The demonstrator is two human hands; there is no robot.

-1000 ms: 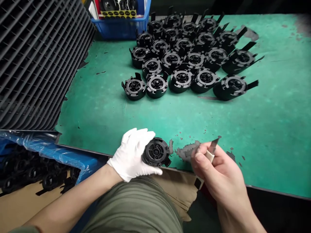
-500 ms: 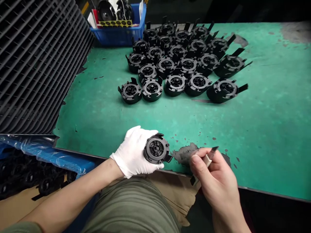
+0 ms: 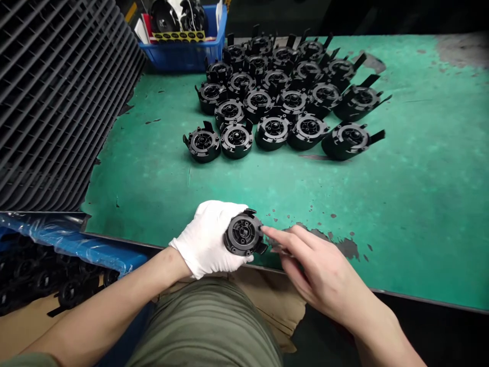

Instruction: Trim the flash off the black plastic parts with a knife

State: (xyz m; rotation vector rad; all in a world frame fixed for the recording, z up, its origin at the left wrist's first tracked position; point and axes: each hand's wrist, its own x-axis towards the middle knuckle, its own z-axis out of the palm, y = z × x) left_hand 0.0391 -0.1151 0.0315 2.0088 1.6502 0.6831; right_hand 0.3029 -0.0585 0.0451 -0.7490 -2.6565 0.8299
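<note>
My left hand [image 3: 210,239], in a white glove, is wrapped round a round black plastic housing [image 3: 243,234] near the table's front edge. The housing's ribbed face with its central hub is turned up towards me. My bare right hand [image 3: 319,260] is at the housing's right side, its index finger stretched to the rim. The thumb and other fingers are curled below. The small pale-handled knife seen in this hand a moment ago is now mostly hidden under the fingers.
Several similar black housings [image 3: 273,130] stand in rows on the green tabletop [image 3: 412,193]. A blue bin [image 3: 183,56] with parts and yellow labels is behind them. Black grilles [image 3: 57,102] are stacked at left, above a plastic-lined blue crate [image 3: 110,252] of black parts.
My right hand has turned over and moved left to the housing, its index finger now at the rim. The knife has gone from sight beneath it. My left hand keeps its hold.
</note>
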